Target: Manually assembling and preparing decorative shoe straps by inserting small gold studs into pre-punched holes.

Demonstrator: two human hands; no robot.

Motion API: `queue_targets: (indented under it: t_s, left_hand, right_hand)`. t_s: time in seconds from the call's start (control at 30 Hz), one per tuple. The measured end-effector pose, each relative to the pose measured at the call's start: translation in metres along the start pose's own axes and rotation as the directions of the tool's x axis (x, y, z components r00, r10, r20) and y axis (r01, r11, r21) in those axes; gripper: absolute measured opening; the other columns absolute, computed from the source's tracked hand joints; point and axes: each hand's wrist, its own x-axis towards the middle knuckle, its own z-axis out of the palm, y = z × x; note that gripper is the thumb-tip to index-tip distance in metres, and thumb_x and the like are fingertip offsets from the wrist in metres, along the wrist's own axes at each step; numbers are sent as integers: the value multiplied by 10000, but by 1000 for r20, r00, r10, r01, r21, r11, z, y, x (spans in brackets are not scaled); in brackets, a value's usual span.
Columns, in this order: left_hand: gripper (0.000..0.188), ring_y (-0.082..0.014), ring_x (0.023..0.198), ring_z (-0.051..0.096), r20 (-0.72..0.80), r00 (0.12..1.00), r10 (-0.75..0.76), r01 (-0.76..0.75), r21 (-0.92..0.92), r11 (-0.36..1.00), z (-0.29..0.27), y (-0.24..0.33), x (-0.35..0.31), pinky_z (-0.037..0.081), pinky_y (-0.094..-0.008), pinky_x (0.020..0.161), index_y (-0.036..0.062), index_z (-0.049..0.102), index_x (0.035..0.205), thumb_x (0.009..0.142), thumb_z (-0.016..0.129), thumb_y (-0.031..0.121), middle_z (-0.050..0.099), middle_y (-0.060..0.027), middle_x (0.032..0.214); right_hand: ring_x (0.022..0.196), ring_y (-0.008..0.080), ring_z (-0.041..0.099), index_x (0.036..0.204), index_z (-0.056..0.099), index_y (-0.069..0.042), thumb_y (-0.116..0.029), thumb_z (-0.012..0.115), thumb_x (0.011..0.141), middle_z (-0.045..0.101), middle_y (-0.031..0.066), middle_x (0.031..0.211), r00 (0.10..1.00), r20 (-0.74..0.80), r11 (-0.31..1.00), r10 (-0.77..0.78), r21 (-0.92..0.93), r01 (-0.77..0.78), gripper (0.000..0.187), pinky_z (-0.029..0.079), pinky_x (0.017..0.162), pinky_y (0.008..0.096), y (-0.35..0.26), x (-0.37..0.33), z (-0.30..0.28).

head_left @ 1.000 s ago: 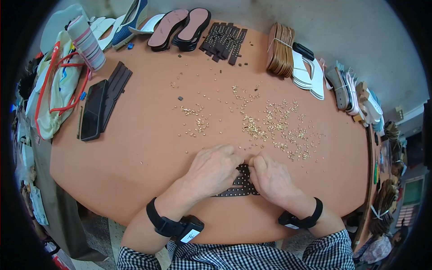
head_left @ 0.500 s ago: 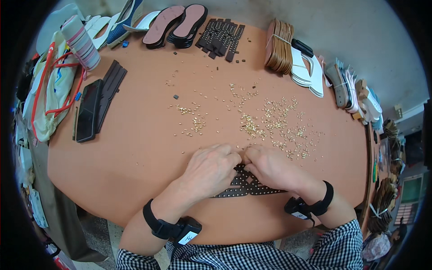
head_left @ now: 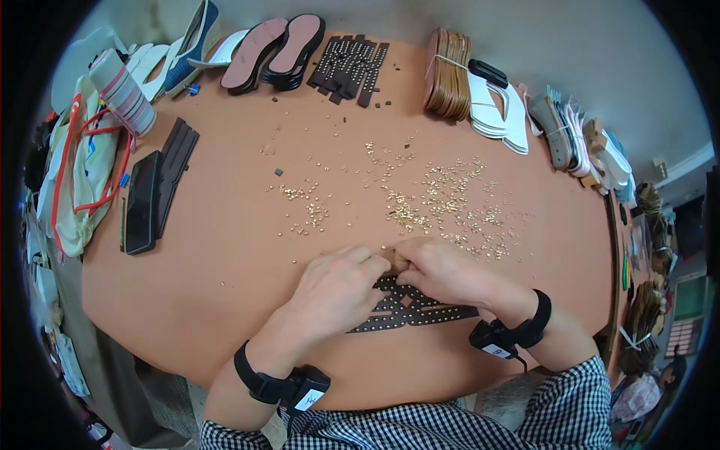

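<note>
A dark brown strap piece (head_left: 406,315), with slots, a diamond cut-out and rows of small metal studs, lies flat near the table's front edge. My left hand (head_left: 337,289) rests over its left part, fingers bent and drawn together. Over its far right edge, my right hand (head_left: 439,270) is closed, thumb against the bent fingers. The fingertips of both hands meet at the strap's far edge, and whatever they pinch is hidden or too small to make out. Loose gold studs (head_left: 409,213) are scattered on the table just beyond my hands.
At the back are pink-topped soles (head_left: 304,41), a pile of studded dark straps (head_left: 349,64) and a tied bundle of brown insoles (head_left: 448,79). A phone (head_left: 142,202) and dark strips (head_left: 177,169) lie left, near a striped cylinder (head_left: 124,94). White sole shapes (head_left: 487,112) stand back right.
The whole view has shifted slightly. My hands stay together at the strap's far edge, with small finger movements, and a little more of the strap shows between them.
</note>
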Motion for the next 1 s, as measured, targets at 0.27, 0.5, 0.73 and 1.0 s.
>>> queue_targets:
  t_s: [0.27,0.5,0.73,1.0]
  left_hand:
    - [182,-273,771,671,13,987,-160,159,-215,964,-5,-11,0,527,-342,704,19,676,1008,847,618,81,691,-139,852]
    - [191,-140,751,631,104,960,-259,279,-364,889,-17,-14,-1,509,-281,705,-7,661,1039,872,612,71,685,-89,830]
    - [184,-127,805,620,146,950,-276,312,-422,851,-15,-15,0,508,-272,751,-7,662,1042,875,609,48,680,-74,883]
    - [172,-110,824,612,180,943,-281,333,-452,827,-16,-14,1,503,-255,755,-13,662,1033,872,611,22,669,-50,896]
  right_hand:
    - [631,78,559,877,599,13,-88,628,890,591,19,744,896,-341,901,283,416,-127,106,472,577,257,24,-57,9]
    - [809,194,587,918,589,29,-42,709,772,564,97,895,901,-397,977,174,187,-107,202,508,694,303,25,-69,20]
    - [908,287,592,965,583,23,-73,730,749,548,139,1006,908,-416,998,45,49,-28,278,516,786,356,25,-73,22]
    - [754,117,549,954,596,1,-37,710,789,558,37,862,907,-408,976,106,216,-17,203,475,676,235,40,-70,19]
